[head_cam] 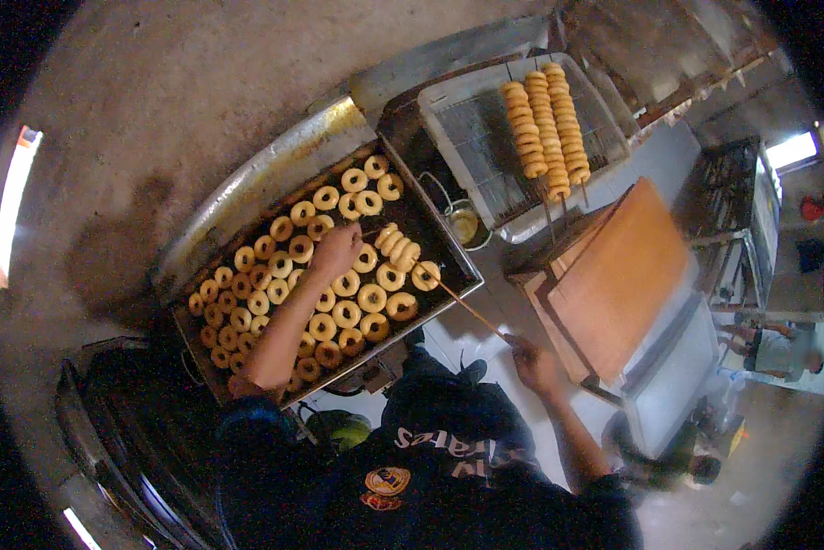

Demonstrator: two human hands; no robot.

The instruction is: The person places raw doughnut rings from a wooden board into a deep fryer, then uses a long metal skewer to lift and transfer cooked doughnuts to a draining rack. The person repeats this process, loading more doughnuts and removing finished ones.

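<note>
Many ring doughnuts float in dark oil in a wide rectangular metal fryer. My left hand is over the fryer, its fingers closed on a thin dark stick whose far end points towards the threaded rings. In my right hand, beyond the fryer's right edge, is the end of a long thin rod. Several doughnuts are threaded side by side on this rod, above the oil.
Three rods of stacked doughnuts lie across a clear plastic bin at the upper right. A small metal pot stands between bin and fryer. Orange boards are at the right. People are farther off.
</note>
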